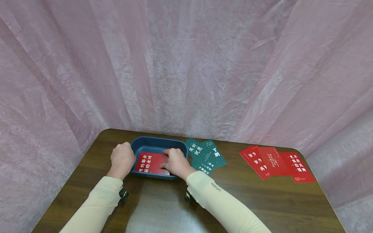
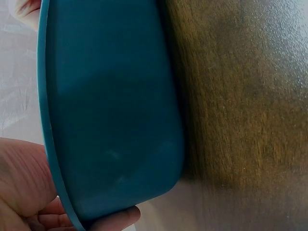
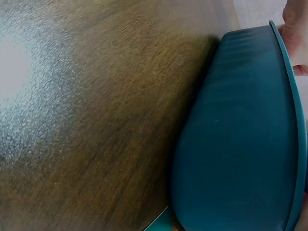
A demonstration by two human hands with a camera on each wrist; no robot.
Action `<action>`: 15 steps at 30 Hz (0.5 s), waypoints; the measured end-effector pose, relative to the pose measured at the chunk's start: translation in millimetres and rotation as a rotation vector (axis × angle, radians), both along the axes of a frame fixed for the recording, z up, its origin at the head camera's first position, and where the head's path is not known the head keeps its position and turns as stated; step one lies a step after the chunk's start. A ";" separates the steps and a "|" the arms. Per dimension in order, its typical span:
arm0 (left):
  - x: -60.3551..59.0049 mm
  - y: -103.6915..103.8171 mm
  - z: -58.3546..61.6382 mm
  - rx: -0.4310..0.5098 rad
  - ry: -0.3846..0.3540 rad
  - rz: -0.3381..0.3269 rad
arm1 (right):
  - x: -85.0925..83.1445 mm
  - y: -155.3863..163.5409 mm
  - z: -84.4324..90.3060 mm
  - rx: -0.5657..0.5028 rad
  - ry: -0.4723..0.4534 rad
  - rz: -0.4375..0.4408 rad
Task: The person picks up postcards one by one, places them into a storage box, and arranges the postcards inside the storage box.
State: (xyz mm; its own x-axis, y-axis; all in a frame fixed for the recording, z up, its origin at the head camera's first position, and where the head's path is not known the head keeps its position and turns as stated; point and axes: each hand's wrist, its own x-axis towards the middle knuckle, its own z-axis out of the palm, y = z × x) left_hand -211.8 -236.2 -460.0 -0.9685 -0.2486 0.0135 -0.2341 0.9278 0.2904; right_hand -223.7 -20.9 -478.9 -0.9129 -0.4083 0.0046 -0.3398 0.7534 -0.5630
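Head view: blue tray (image 1: 159, 142) near the left far part of the wooden counter (image 1: 262, 200), red card (image 1: 150, 162) lying inside it. Left hand (image 1: 122, 159) curled round the tray's left rim; right hand (image 1: 175, 162) reaching over the near right rim, fingers bent on the red card — pinching or only pressing, cannot tell. Green cards (image 1: 205, 154) fanned just right of the tray, red cards (image 1: 276, 162) fanned well apart at the far right. Judged so: one card in, both fans left outside.

Left wrist view: tray wall (image 2: 110, 110) close up, fingers (image 2: 29, 183) wrapped at its rim, counter beyond.

Right wrist view: tray wall (image 3: 236, 144) again — fingertip (image 3: 296, 29) just over the rim.
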 end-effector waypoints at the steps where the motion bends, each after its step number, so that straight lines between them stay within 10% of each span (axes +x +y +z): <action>1: 0.0 0.2 -0.1 0.000 0.002 -0.001 | -0.3 0.3 -0.6 0.001 0.004 -0.004; 15: -0.2 -1.0 -0.3 0.008 0.005 -0.008 | -2.7 28.9 19.5 -0.119 0.066 -0.059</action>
